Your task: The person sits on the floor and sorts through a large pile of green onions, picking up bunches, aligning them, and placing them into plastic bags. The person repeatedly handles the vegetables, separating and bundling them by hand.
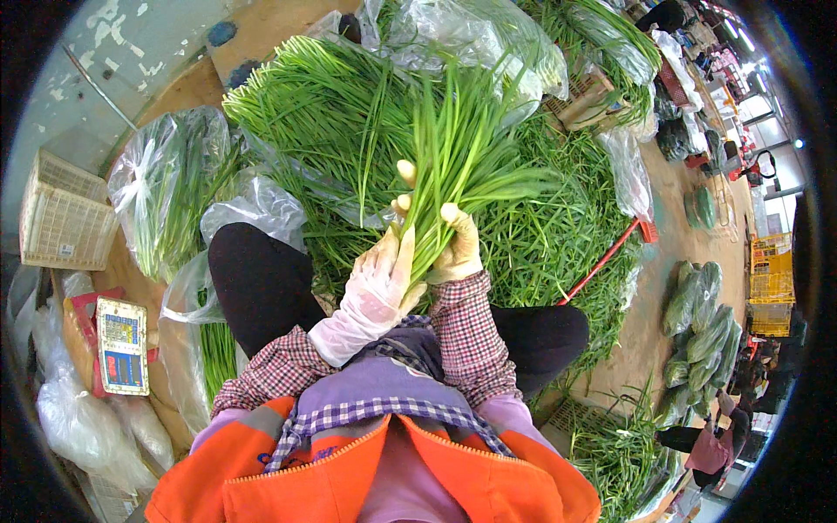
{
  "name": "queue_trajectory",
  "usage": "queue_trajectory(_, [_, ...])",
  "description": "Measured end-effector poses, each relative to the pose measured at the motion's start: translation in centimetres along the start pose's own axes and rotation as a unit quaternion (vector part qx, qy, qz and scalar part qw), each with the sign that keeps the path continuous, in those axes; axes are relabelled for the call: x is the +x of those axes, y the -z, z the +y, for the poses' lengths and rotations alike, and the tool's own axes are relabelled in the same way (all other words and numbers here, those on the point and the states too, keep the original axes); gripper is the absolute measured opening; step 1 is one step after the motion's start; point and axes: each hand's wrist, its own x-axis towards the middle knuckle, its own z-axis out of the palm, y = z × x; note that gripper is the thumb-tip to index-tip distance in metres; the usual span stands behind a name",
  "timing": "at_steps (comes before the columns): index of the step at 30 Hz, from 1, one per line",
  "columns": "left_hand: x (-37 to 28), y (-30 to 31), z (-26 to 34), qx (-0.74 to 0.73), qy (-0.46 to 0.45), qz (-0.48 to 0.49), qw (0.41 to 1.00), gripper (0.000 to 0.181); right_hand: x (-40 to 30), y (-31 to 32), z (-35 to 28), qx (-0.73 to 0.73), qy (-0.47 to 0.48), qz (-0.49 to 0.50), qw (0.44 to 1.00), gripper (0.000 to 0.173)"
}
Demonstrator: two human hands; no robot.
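A bunch of green Chinese chives (451, 157) is held upright between my gloved hands, its leaves fanning away from me. My left hand (373, 287), in a thin whitish glove, wraps around the lower stems from the left. Two of its fingertips seem to show behind the leaves, but whose they are is hard to tell. From the right, my right hand (460, 245) grips the same stems, thumb up. Beyond the bunch lies a large heap of chives (314, 98) with pale cut ends at the upper left. Loose leaves (556, 242) are piled on the right.
To the left are a digital scale (123, 346), a cream plastic crate (65, 212) and bagged chives (173, 189). A red-handled tool (601, 261) slants across the loose leaves. Several bagged bundles (703, 327) lie on the floor at right, with a person (713, 444) farther off.
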Motion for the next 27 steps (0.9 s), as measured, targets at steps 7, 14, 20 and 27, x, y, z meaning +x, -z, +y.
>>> queue_trajectory(7, [-1.5,3.3,-2.3,-0.153,-0.02,0.083,0.984,0.057,0.2,-1.6,-2.5,-0.178,0.045,0.049,0.982,0.081])
queue_trajectory(14, [3.3,3.3,-2.2,-0.34,0.057,0.012,0.939,0.132,-0.5,-3.5,-0.9,-0.25,0.02,-0.027,0.968,0.091])
queue_trajectory(20, [5.1,-0.5,-2.1,-0.59,0.018,-0.038,0.806,0.137,-1.8,-2.8,-0.4,-0.219,0.022,-0.03,0.975,0.081])
queue_trajectory(27, [4.6,-0.1,-0.6,-0.661,0.101,0.022,0.743,0.121,-0.2,-1.0,0.3,-0.189,0.027,-0.097,0.977,0.086])
